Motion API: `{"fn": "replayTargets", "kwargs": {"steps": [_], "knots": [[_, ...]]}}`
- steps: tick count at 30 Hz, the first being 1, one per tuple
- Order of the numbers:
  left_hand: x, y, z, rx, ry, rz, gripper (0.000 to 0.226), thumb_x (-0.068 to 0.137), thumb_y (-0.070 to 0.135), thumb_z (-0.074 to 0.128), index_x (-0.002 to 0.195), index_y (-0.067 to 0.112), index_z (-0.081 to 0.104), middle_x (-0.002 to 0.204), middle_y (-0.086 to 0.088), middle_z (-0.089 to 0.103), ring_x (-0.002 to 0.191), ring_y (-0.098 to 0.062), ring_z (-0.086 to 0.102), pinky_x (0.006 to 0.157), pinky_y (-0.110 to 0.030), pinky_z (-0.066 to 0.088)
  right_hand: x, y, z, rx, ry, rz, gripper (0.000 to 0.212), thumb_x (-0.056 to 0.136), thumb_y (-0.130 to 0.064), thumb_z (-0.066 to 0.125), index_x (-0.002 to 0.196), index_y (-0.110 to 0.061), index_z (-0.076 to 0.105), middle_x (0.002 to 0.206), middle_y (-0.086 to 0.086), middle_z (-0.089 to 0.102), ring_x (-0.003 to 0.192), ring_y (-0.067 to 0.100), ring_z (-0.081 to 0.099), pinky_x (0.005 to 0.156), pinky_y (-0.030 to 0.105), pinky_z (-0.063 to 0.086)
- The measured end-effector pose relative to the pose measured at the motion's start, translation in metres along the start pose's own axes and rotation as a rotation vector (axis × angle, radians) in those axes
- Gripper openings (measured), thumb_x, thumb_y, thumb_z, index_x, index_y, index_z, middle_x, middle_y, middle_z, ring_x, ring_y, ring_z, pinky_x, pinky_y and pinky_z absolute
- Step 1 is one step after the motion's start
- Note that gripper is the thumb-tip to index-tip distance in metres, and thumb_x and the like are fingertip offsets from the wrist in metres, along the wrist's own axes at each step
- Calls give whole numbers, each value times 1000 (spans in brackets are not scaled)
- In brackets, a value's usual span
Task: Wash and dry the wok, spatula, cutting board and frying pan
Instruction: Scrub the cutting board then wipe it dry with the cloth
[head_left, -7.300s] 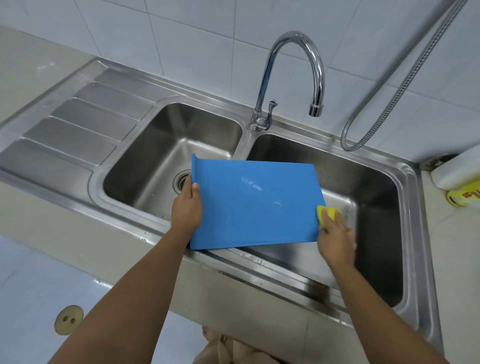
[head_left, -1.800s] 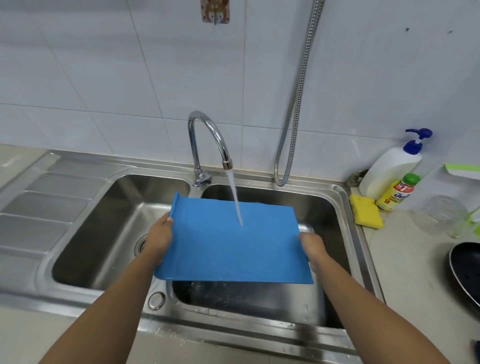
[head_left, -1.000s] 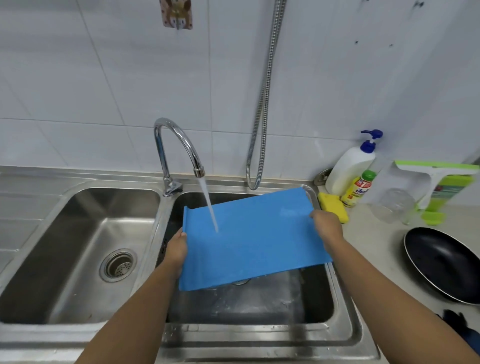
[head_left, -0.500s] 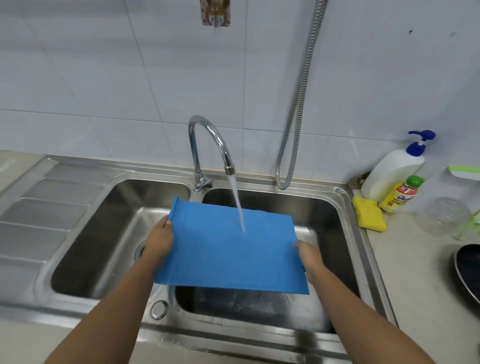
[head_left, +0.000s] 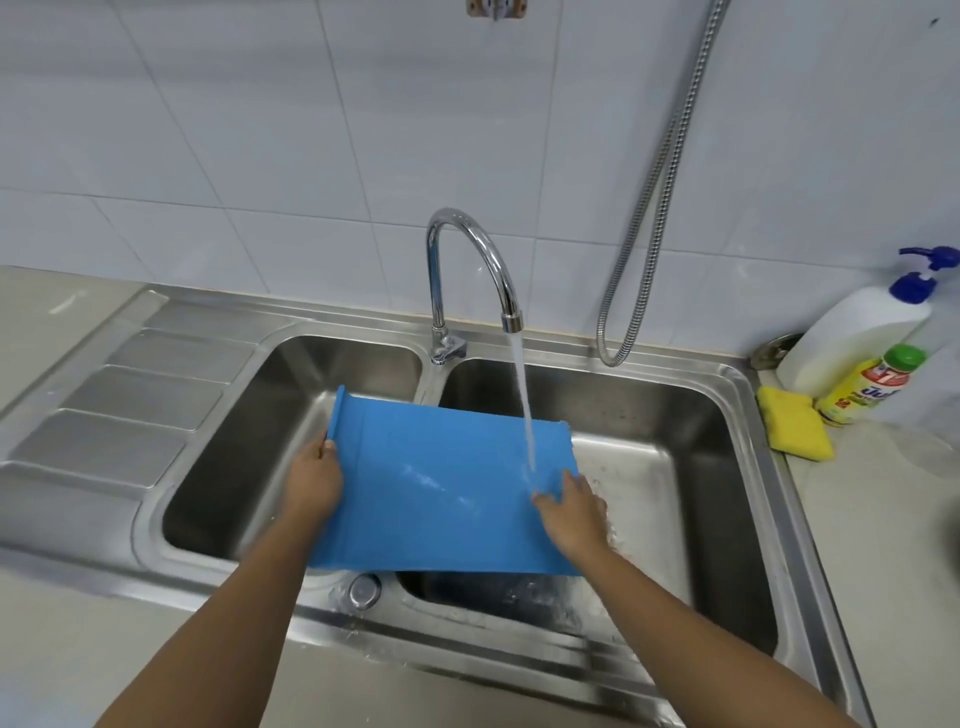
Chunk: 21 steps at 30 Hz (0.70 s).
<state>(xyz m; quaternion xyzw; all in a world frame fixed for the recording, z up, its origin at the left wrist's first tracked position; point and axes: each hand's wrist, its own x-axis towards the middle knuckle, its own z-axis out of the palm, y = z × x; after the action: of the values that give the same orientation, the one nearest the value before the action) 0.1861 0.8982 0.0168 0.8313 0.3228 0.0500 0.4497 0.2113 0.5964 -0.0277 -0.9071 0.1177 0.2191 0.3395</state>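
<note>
The undersides of both hands are hidden by the blue cutting board (head_left: 441, 483), so the fingers beneath it cannot be seen. The left hand (head_left: 311, 483) grips the raised lip at the board's 9 o'clock edge. The right hand (head_left: 571, 512) holds the 3 o'clock edge with its thumb lying on the wet top face. The board is held tilted over the divider of a double steel sink (head_left: 748, 467), covering part of both basins, and whether its near edge touches the front rim is unclear. A dark blur (head_left: 955, 519) at the frame's 3 o'clock edge is cut off and cannot be identified, as is a small brown fixture (head_left: 493, 6) cropped at 12 o'clock. The label on the yellow bottle (head_left: 867, 387) is too small to read. A stream of water (head_left: 522, 405) falls from the curved chrome faucet (head_left: 467, 249), at 12 o'clock from the board, and lands just beside the right thumb. A ribbed drainboard (head_left: 130, 395) lies at 9 o'clock. At 2 o'clock a yellow sponge (head_left: 795, 428) rests on the pale countertop (head_left: 872, 519), touching the sink's rim, with the yellow bottle and a white pump bottle (head_left: 857, 338) behind it. A metal hose (head_left: 660, 182) hangs in a loop down the white tiled wall (head_left: 260, 130).
</note>
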Motion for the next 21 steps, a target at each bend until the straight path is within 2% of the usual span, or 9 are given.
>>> {"fn": "replayTargets", "kwargs": {"steps": [1, 3, 6, 10, 14, 18, 21], "knots": [[1, 0, 0, -5, -7, 9, 40, 105, 19, 32, 139, 11, 49, 134, -17, 55, 121, -35, 51, 99, -39, 38, -5, -9, 8, -122, 10, -60, 64, 97, -45, 45, 153, -20, 24, 160, 5, 20, 144, 33, 21, 118, 46, 22], [2, 1, -1, 0, -19, 43, 40, 105, 21, 32, 141, 13, 48, 134, -16, 55, 122, -34, 51, 100, -41, 37, -14, -35, 19, -214, -1, -229, 66, 100, -43, 43, 156, -21, 15, 164, 2, 4, 149, 31, 6, 121, 43, 13], [3, 3, -4, 8, -35, 64, 41, 105, 24, 31, 143, 20, 46, 137, -10, 54, 125, -32, 49, 102, -40, 36, -4, -85, 26, -323, 89, -468, 67, 101, -35, 42, 157, -20, 9, 164, 0, -6, 150, 30, -1, 122, 42, 6], [7, -3, -6, 17, -45, 60, 41, 105, 26, 30, 143, 24, 45, 137, -7, 55, 124, -30, 50, 100, -38, 37, 26, -140, 32, -559, 287, -677, 77, 97, -24, 45, 156, -13, -2, 163, 3, -11, 150, 34, -5, 118, 50, -10], [10, -8, -4, -14, -54, 30, 39, 105, 26, 30, 141, 22, 47, 131, -3, 57, 121, -25, 52, 96, -35, 37, 49, -152, 44, -812, 349, -709, 88, 91, -12, 43, 148, -9, -22, 161, 5, -23, 147, 37, -18, 108, 56, -25], [13, -13, -5, -2, -70, 35, 40, 106, 26, 28, 142, 25, 45, 130, 2, 56, 117, -21, 51, 93, -32, 36, 65, -148, 46, -918, 344, -666, 80, 95, -16, 36, 151, -9, -22, 157, 8, -31, 146, 38, -21, 111, 61, -17], [18, -20, -3, -11, -86, 38, 40, 105, 27, 27, 140, 28, 46, 129, 4, 57, 112, -17, 53, 94, -34, 39, 72, -145, 47, -898, 361, -625, 89, 93, -16, 42, 149, -11, -27, 153, 7, -38, 146, 38, -21, 113, 61, -14]]}}
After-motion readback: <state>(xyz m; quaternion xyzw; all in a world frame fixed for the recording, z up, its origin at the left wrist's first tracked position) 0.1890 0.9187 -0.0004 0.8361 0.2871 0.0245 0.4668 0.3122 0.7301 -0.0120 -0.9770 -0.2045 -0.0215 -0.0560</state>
